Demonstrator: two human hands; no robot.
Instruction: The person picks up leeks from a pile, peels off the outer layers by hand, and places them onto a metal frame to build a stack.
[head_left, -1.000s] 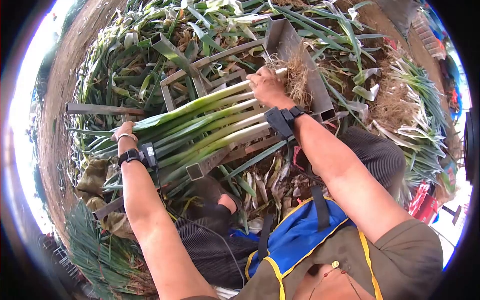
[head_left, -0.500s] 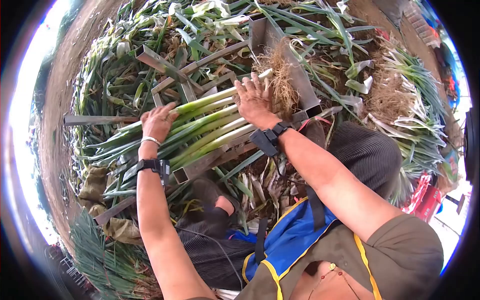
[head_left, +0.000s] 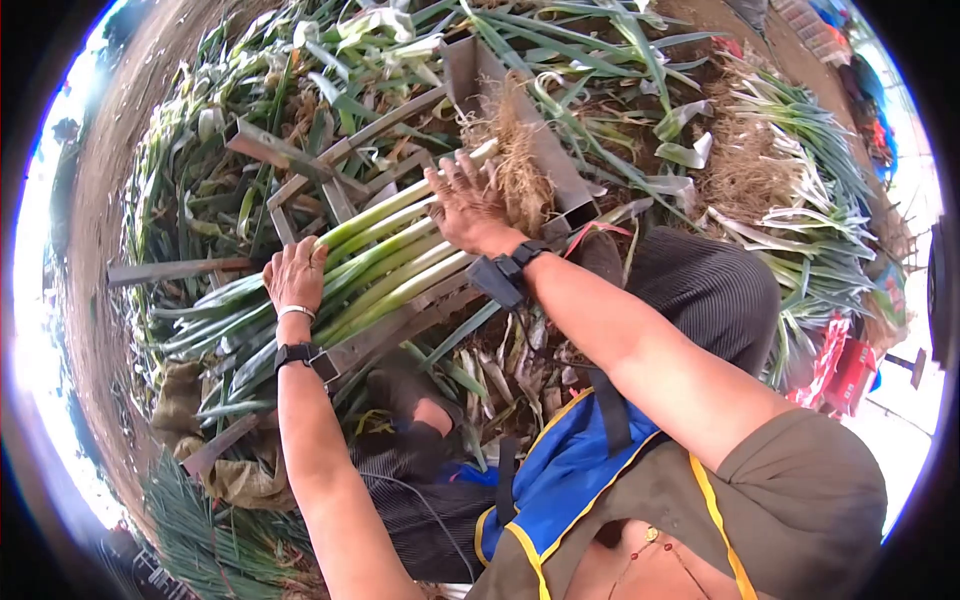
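A row of long green onions lies across a metal rack, white stalks to the right and green leaves to the left. Their tangled brown roots rest against the rack's upright end plate. My left hand curls over the upper edge of the row where the leaves begin, its thumb toward the stalks. Across the white stalks near the roots, my right hand lies with fingers spread. Both wrists wear dark straps.
The metal rack has square bars, one sticking out left. Loose leaves heap behind it. More rooted green onions lie at right, another green bundle at lower left. A red box stands at far right.
The whole view has shifted, putting the rack farther left. My left hand has turned so its fingers point more upward on the leaves. My right hand stays on the stalks near the roots.
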